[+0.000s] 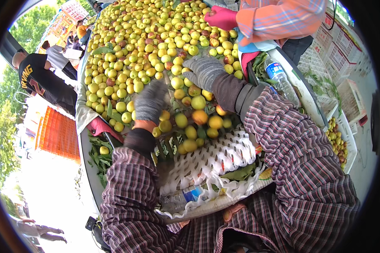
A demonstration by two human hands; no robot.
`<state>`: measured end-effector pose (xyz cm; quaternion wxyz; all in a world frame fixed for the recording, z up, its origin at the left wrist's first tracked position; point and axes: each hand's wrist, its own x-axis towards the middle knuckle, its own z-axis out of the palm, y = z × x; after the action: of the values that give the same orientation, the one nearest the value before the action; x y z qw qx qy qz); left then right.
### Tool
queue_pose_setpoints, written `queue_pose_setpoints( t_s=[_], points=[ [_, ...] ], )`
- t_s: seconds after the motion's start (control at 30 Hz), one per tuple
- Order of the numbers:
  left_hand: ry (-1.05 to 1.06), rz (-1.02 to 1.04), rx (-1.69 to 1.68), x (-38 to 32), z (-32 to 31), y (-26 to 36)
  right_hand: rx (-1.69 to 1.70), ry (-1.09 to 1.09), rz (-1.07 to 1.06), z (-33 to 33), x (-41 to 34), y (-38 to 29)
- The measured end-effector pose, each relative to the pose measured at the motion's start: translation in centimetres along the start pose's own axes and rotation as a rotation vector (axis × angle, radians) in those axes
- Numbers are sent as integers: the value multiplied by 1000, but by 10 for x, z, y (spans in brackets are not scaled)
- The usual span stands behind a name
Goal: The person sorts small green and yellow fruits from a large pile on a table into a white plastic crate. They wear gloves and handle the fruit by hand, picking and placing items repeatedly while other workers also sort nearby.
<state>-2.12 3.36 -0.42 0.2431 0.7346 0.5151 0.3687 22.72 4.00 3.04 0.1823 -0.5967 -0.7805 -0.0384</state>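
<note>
A broad heap of yellow-green jujubes, some with red-brown patches, spreads over the sorting table before me. My left hand, in a grey knit glove and blurred, reaches down at the heap's near left side; its fingertips are unclear. On the right, my right hand in a matching glove lies over the fruit, thumb apart from the fingers, its palm side hidden. Between my wrists, blurred jujubes lie near a slatted opening. White foam netting covers the table's near end.
A co-worker's pink-gloved hand is at the far right edge. Plastic bottles lie in the right side trough and under the netting. Leaves fill the left trough. A white crate of jujubes stands at right.
</note>
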Motion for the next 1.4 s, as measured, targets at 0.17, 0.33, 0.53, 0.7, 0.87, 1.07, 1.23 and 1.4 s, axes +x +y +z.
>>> queue_pose_setpoints(
  t_s=[0.17, 0.33, 0.53, 0.7, 0.87, 1.07, 1.23, 1.4],
  points=[
    [61, -37, 721, 77, -63, -44, 25, -142, 62, 5, 2, -3],
    [-190, -169, 816, 122, -61, -47, 19, -136, 35, 9, 5, -1],
    [-205, -264, 907, 123, -40, -34, 79, -134, 40, 11, 1, 0],
    [137, -160, 454, 87, -24, -17, 135, -189, 44, 4, -1, -1],
    [-247, 184, 999, 45, 34, 36, 113, -280, 57, 1, 4, -6],
    [-355, 250, 1007, 19, 30, 37, 86, -189, 49, 10, 6, -5],
    [184, 53, 304, 67, -33, -12, 110, -280, 31, 6, 5, -1],
    [-202, -115, 808, 113, -48, -56, 118, -290, 38, 1, 6, -4]
  ],
)
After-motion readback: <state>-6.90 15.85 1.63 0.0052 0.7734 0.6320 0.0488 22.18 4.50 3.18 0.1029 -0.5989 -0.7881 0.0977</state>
